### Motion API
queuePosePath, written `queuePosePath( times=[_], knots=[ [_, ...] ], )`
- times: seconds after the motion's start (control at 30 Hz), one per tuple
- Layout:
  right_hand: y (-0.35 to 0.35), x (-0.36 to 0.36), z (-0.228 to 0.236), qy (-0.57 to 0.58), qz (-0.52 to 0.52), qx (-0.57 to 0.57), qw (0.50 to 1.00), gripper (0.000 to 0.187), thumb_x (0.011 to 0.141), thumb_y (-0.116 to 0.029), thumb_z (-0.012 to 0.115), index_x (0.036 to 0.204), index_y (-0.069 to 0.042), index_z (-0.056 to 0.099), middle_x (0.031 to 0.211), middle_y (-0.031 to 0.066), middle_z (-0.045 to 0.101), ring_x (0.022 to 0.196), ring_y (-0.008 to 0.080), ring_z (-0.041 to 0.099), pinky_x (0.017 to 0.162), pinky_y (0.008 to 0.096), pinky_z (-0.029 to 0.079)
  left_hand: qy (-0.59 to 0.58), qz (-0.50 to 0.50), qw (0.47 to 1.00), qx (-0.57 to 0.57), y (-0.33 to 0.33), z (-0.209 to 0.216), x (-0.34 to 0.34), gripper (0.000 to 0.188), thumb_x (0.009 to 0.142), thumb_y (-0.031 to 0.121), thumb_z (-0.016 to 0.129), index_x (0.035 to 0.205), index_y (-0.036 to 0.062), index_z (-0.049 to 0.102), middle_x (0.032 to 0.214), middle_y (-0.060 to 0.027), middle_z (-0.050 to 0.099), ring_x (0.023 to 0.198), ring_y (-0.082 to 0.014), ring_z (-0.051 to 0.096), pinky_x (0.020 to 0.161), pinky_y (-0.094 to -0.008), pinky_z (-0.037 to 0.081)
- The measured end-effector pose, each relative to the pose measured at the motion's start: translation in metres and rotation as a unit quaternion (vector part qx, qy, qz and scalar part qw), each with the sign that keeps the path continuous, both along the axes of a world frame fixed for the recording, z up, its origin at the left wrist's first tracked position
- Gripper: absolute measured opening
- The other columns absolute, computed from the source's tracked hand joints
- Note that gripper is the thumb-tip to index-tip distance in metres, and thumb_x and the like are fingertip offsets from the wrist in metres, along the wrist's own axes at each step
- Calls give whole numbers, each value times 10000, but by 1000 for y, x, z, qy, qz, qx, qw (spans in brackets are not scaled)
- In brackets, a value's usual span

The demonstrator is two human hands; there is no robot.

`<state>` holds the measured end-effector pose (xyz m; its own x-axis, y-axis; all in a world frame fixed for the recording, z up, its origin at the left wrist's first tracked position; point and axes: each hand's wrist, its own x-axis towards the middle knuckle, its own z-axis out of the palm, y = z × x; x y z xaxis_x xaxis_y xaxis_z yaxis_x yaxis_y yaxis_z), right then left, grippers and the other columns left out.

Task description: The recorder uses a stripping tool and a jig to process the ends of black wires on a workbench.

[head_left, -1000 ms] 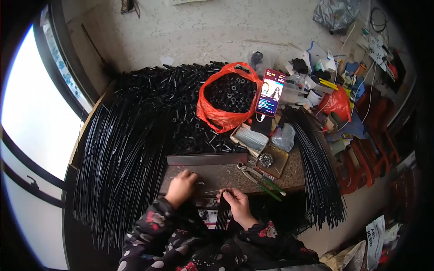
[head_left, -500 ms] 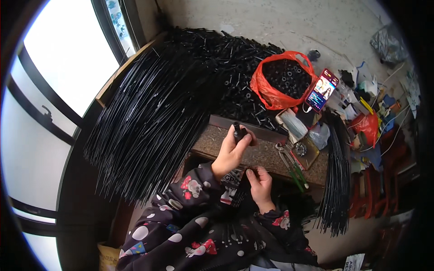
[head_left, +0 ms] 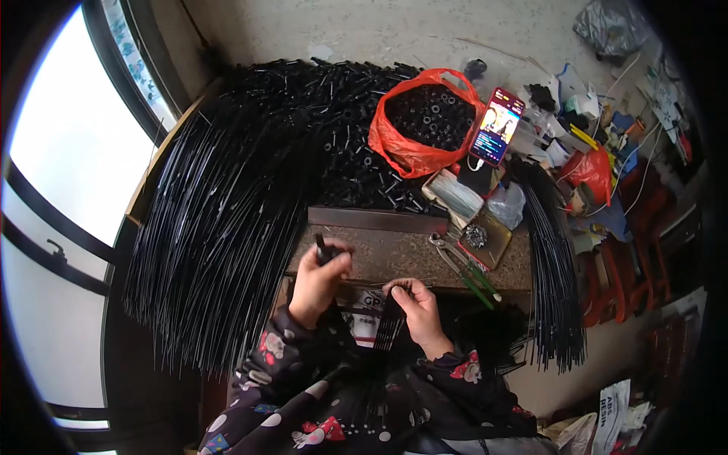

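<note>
Thin black rods (head_left: pixel 388 322): one bunch, strands too fine to count, pinched at the far end in your right hand (head_left: pixel 418 312), thumb pressed on curled fingers. Black tubular part (head_left: pixel 321 246): at least one, in your left hand (head_left: pixel 317 282), fingers curled closed around it, left of the bunch; that hand sits farther left than half a second ago. Green-handled pliers (head_left: pixel 470 277): one, right. Open red bag (head_left: pixel 390 152): one, far. Lit phone (head_left: pixel 497 127): one, right of the bag. Long-rod piles: two, left (head_left: pixel 220 243) and right.
</note>
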<state>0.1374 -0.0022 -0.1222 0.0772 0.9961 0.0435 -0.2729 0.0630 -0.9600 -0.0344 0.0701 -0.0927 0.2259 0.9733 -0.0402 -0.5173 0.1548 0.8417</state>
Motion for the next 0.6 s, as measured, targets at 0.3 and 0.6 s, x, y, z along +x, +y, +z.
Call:
queuePosePath(
  times=[0.3, 0.6],
  knots=[
    [0, -24, 2, 70, -115, -6, 991, 141, 861, -84, 563, 969, -31, 490, 847, -8, 513, 789, 56, 472, 718, 190, 381, -224, -197, 940, -163, -19, -32, 2, 226, 815, -25, 560, 1037, -10, 519, 1045, -159, 580, 821, -181, 624, 728, -256, 543],
    [-2, -33, 4, 62, -56, 12, 996, 144, 848, -51, 568, 960, -38, 479, 894, 3, 514, 823, 70, 475, 771, 209, 385, -229, -195, 943, -143, -19, -41, -1, 220, 790, -45, 582, 1003, -13, 539, 991, -151, 598, 825, -189, 624, 738, -271, 542]
  ],
)
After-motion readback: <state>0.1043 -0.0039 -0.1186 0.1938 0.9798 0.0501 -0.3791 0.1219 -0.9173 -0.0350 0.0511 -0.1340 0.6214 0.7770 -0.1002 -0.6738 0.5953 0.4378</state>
